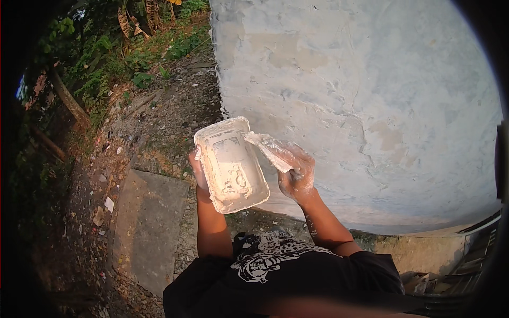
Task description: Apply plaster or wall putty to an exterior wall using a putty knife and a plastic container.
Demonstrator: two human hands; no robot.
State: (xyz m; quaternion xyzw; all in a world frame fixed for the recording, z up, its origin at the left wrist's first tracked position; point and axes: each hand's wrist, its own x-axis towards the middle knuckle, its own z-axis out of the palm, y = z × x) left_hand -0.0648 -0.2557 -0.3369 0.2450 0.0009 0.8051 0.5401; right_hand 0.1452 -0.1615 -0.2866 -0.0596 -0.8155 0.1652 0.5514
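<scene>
My left hand [198, 168] grips a rectangular white plastic tray [242, 203] by its left side, fingers mostly hidden behind it. The tray is tilted so that its inside shows, smeared with whitish putty [228, 164] along the walls and bottom. In my right hand [300, 179], closed and spotted with white, is a flat scraper [269, 150] caked in putty. Its far end reaches the tray's upper right rim; whether it touches cannot be made out. Putty hides most of the scraper's shape.
A pale plastered wall [339, 106] with rough, patchy spots fills the right side, its edge just beyond the tray. On the left lie a concrete slab [154, 222] and stony ground [159, 116] with litter. Plants [101, 74] and a leaning trunk [70, 100] stand farther left.
</scene>
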